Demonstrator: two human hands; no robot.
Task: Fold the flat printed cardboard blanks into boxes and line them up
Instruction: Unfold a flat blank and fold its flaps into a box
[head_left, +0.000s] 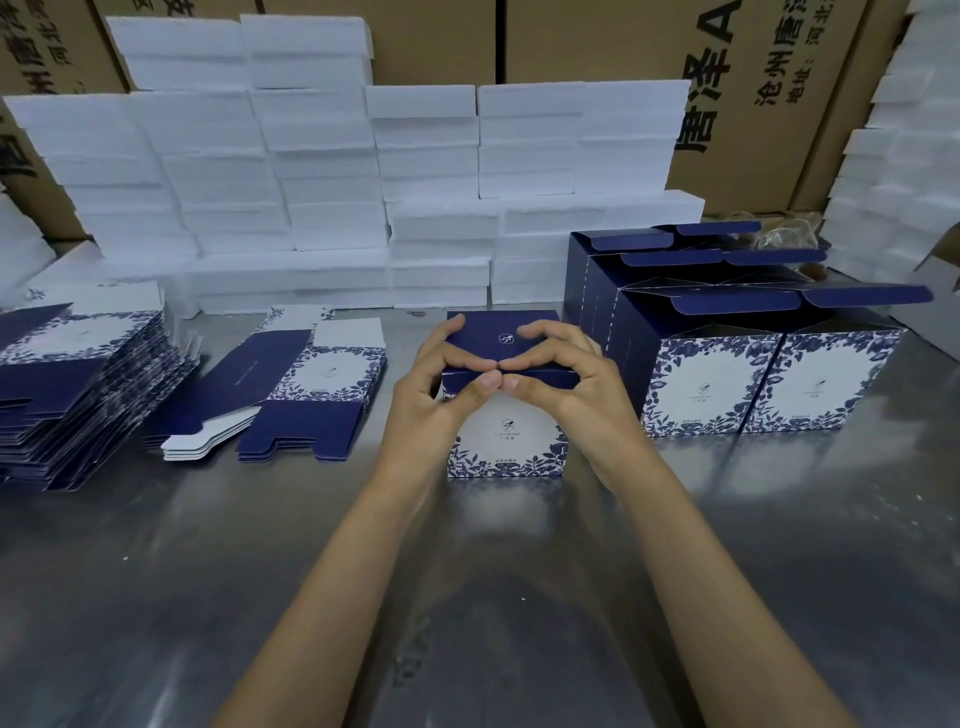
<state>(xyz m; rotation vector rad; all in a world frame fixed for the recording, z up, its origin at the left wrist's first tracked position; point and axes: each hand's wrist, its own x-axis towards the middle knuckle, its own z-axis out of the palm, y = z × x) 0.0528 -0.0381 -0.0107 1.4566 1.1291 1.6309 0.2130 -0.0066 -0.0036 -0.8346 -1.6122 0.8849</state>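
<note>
Hands grip one printed box (506, 441) mid-table: left hand (441, 387) and right hand (563, 379) curl over its navy lid. Right of it, folded boxes (769, 382) stand lined up, flaps raised; left, flat blanks (296, 384).

A box (506, 441) stood at the middle of the tabletop (467, 597), with the left hand (441, 384) and right hand (561, 379) meeting on its top flap. To its right stood a row of folded boxes (769, 384), more ranked behind them. To its left lay a small pile of flat blanks (291, 389), and farther left a taller stack of blanks (78, 395). Foam blocks (337, 182) were stacked behind, against cartons (753, 78).
</note>
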